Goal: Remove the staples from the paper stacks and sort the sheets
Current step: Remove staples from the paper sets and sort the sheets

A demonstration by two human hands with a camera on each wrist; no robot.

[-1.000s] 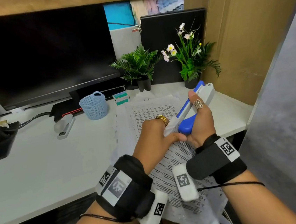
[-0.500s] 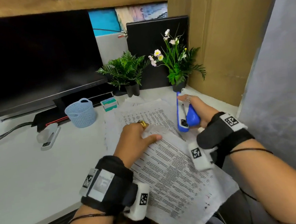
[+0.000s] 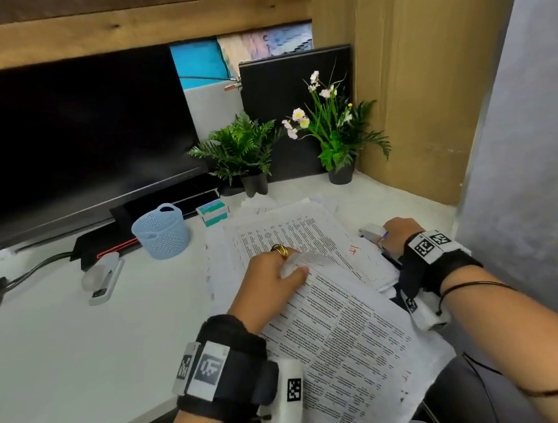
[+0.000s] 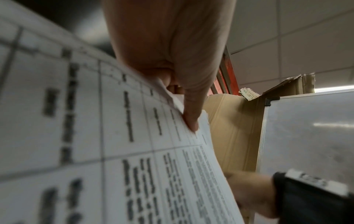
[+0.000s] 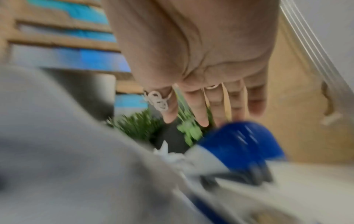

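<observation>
White table (image 3: pixel 60 337) carries a spread of printed paper stacks (image 3: pixel 293 234) before a dark monitor (image 3: pixel 66 137). Left hand (image 3: pixel 271 281) pinches the top corner of a printed sheet (image 3: pixel 346 342) between thumb and fingers. Right hand (image 3: pixel 397 233), fingers extended in a loose, open grip, rests over the blue-and-white staple remover (image 5: pixel 241 144) lying on the table beside the stacks.
</observation>
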